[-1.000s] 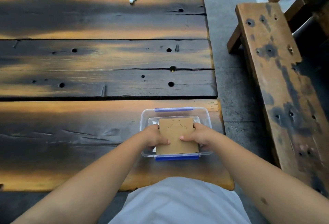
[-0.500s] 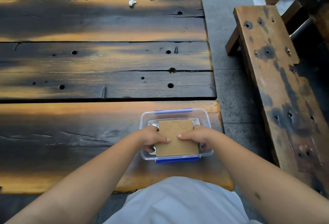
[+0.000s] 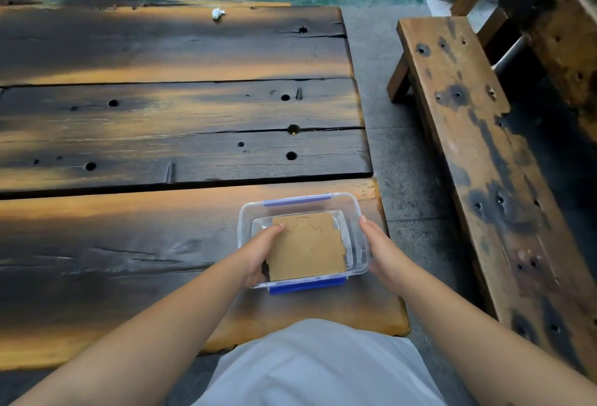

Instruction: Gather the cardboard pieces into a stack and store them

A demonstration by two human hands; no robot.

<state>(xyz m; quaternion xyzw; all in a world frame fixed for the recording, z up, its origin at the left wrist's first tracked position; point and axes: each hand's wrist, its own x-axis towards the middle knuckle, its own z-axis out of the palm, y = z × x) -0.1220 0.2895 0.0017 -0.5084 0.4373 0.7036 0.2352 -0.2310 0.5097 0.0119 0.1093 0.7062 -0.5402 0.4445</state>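
A brown stack of cardboard pieces lies tilted inside a clear plastic box with blue clips, at the near right corner of the wooden table. My left hand reaches into the box and grips the stack's left edge, thumb on top. My right hand is off the cardboard and rests against the outside of the box's right wall, fingers straight. The stack's near edge leans on the box's front rim.
The dark plank table has holes and gaps between boards. A small white scrap lies at its far edge. A wooden bench runs along the right, with a strip of grey floor between.
My right hand has let go of the cardboard and moved out to the box's right side. The stack has sunk lower into the box, held by my left hand alone.
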